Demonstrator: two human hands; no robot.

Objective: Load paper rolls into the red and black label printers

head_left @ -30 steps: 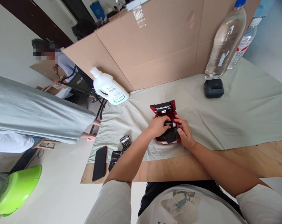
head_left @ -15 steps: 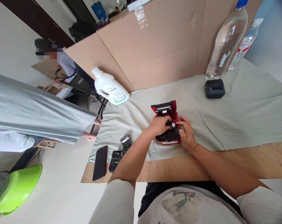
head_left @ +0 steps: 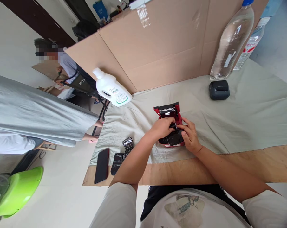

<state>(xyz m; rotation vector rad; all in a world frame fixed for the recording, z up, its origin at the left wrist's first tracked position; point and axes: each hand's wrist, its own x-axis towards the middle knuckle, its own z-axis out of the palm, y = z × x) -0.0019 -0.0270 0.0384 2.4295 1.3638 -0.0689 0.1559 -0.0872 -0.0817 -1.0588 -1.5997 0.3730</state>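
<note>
One table: two hands, one red device, three bottles.

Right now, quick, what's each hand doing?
Left hand: closed on the black roll in the red case.
Right hand: open, at the red case's right edge.
</note>
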